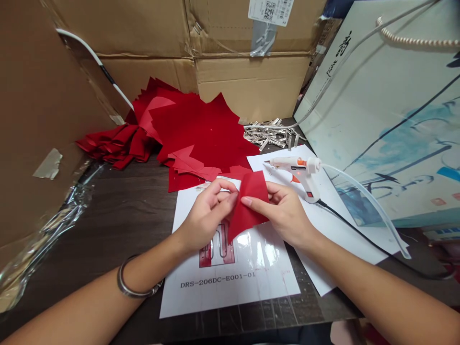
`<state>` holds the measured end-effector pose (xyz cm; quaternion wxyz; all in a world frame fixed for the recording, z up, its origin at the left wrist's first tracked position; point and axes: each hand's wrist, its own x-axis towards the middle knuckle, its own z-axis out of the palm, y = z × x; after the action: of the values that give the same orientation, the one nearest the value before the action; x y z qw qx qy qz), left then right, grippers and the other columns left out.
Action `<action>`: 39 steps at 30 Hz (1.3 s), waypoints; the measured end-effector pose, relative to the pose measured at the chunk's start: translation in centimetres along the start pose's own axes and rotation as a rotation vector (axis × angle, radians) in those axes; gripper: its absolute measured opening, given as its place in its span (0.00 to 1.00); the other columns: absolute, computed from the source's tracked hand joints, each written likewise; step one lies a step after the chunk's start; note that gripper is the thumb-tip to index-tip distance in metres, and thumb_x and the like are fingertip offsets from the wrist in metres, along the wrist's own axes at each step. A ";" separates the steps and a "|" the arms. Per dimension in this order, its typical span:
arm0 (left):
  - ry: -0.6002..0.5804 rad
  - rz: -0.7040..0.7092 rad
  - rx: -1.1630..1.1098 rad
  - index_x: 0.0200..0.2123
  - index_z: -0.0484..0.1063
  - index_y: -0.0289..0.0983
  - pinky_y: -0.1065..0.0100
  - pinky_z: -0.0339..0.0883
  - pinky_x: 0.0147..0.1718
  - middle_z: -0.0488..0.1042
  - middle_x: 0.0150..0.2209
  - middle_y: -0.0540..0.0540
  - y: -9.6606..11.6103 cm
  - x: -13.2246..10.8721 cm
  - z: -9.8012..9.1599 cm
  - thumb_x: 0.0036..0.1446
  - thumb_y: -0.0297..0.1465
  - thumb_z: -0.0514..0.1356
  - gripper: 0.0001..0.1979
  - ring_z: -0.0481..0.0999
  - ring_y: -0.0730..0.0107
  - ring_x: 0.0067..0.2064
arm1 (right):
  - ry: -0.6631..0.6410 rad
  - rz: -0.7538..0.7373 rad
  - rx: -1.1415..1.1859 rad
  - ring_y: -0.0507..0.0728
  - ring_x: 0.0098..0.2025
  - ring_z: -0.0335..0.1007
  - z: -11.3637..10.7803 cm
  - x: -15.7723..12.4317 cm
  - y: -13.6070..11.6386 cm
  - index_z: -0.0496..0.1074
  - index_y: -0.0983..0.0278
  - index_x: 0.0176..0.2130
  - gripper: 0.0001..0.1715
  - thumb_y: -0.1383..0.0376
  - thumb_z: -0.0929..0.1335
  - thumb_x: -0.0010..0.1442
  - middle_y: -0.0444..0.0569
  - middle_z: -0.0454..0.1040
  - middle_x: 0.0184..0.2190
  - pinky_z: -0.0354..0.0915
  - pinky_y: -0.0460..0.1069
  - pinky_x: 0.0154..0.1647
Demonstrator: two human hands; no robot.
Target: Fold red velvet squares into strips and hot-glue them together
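Observation:
A folded piece of red fabric is held up between my two hands, over a printed sheet in a glossy cover. At its left edge my left hand pinches it between thumb and fingers. My right hand grips the right side, thumb in front and fingers behind. The sheet bears a drawing and the code "DRS-206DC-E001-01". Just behind my hands lies a heap of red fabric pieces. To the right, a white glue gun with an orange trigger rests on white paper.
Metal clips are piled at the back. A bundle of folded red fabric lies at the left. Cardboard walls enclose the back and left; a painted panel leans at the right. The glue gun's black cord runs rightward.

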<state>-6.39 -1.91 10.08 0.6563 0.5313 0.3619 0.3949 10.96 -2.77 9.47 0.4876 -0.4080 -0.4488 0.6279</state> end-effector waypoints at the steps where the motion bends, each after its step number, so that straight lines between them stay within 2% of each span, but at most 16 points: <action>1: -0.016 -0.016 0.028 0.39 0.65 0.40 0.75 0.58 0.22 0.69 0.24 0.54 0.0 -0.1 0.0 0.61 0.42 0.59 0.12 0.65 0.78 0.22 | 0.002 -0.007 -0.007 0.52 0.34 0.76 0.0 0.0 0.0 0.77 0.64 0.37 0.13 0.60 0.75 0.52 0.48 0.80 0.34 0.72 0.46 0.35; 5: -0.062 -0.027 0.092 0.42 0.65 0.39 0.75 0.57 0.23 0.69 0.24 0.54 0.2 -0.1 0.2 0.61 0.44 0.59 0.15 0.65 0.77 0.23 | 0.015 -0.034 0.006 0.49 0.32 0.73 0.1 -0.1 0.0 0.76 0.63 0.36 0.09 0.62 0.74 0.54 0.45 0.79 0.33 0.69 0.43 0.32; 8: -0.037 -0.057 0.141 0.44 0.66 0.39 0.74 0.58 0.23 0.69 0.23 0.54 0.4 0.0 0.4 0.62 0.43 0.58 0.15 0.66 0.76 0.24 | 0.006 -0.025 -0.012 0.49 0.32 0.70 0.2 -0.1 0.1 0.74 0.63 0.34 0.07 0.63 0.73 0.55 0.44 0.77 0.31 0.67 0.43 0.32; 10: -0.005 -0.077 0.162 0.40 0.67 0.39 0.75 0.58 0.23 0.69 0.23 0.54 0.4 0.0 0.5 0.63 0.42 0.58 0.12 0.66 0.76 0.24 | -0.010 -0.027 -0.032 0.50 0.31 0.69 0.4 -0.2 0.1 0.73 0.64 0.33 0.08 0.63 0.74 0.53 0.44 0.75 0.30 0.67 0.44 0.31; 13: -0.021 -0.053 0.150 0.33 0.67 0.37 0.75 0.59 0.25 0.69 0.24 0.53 0.4 0.0 0.4 0.63 0.39 0.58 0.11 0.65 0.77 0.25 | -0.021 -0.039 -0.064 0.51 0.31 0.68 0.5 -0.4 0.0 0.73 0.64 0.33 0.10 0.63 0.75 0.51 0.45 0.75 0.30 0.66 0.45 0.30; 20: -0.095 0.012 0.069 0.34 0.71 0.36 0.72 0.61 0.30 0.69 0.30 0.49 0.3 0.1 -0.5 0.63 0.40 0.56 0.13 0.66 0.73 0.30 | -0.045 0.068 0.027 0.52 0.34 0.72 0.1 -0.6 -0.2 0.74 0.64 0.36 0.11 0.59 0.73 0.56 0.47 0.77 0.34 0.67 0.46 0.34; 23: -0.136 -0.009 0.059 0.34 0.71 0.37 0.69 0.62 0.29 0.70 0.29 0.47 0.6 -0.1 -0.5 0.62 0.40 0.57 0.12 0.68 0.69 0.30 | -0.119 0.149 0.151 0.52 0.34 0.73 0.0 -0.7 -0.3 0.74 0.64 0.38 0.11 0.60 0.72 0.57 0.47 0.78 0.34 0.68 0.46 0.34; 26: -0.153 -0.072 0.073 0.35 0.69 0.38 0.69 0.59 0.24 0.69 0.25 0.49 0.8 -0.3 -0.3 0.60 0.43 0.57 0.13 0.66 0.70 0.24 | -0.176 0.171 0.195 0.52 0.33 0.73 0.0 -0.7 -0.3 0.75 0.64 0.38 0.10 0.60 0.72 0.58 0.46 0.77 0.33 0.68 0.46 0.34; 28: -0.131 -0.070 0.121 0.32 0.67 0.38 0.70 0.58 0.23 0.68 0.25 0.50 0.8 -0.3 -0.1 0.60 0.44 0.58 0.14 0.65 0.71 0.24 | -0.177 0.135 0.172 0.51 0.32 0.71 0.1 -0.8 -0.2 0.74 0.64 0.35 0.09 0.60 0.72 0.56 0.45 0.76 0.31 0.67 0.46 0.33; 32: -0.066 -0.006 0.253 0.28 0.65 0.37 0.70 0.62 0.29 0.67 0.27 0.50 0.6 -0.1 0.1 0.61 0.43 0.57 0.15 0.66 0.71 0.28 | -0.174 0.102 0.128 0.50 0.29 0.66 0.5 -0.8 -0.1 0.73 0.64 0.32 0.09 0.63 0.74 0.53 0.43 0.73 0.28 0.64 0.45 0.32; 36: 0.066 0.037 0.339 0.26 0.65 0.36 0.70 0.59 0.28 0.64 0.26 0.51 0.3 0.0 0.0 0.63 0.42 0.55 0.18 0.62 0.73 0.28 | -0.175 0.140 0.226 0.49 0.28 0.65 0.6 -0.8 0.2 0.71 0.64 0.31 0.11 0.58 0.71 0.59 0.43 0.71 0.28 0.63 0.45 0.32; 39: 0.102 0.013 0.313 0.29 0.66 0.36 0.71 0.59 0.28 0.64 0.26 0.52 0.3 0.1 0.0 0.63 0.42 0.56 0.16 0.62 0.74 0.27 | -0.160 0.111 0.270 0.49 0.26 0.63 0.6 -0.9 0.2 0.72 0.63 0.32 0.15 0.54 0.68 0.62 0.42 0.70 0.25 0.62 0.45 0.29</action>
<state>-6.42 -1.78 10.32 0.5438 0.6086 0.4485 0.3644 10.45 -3.74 9.48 0.4652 -0.3116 -0.3743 0.7391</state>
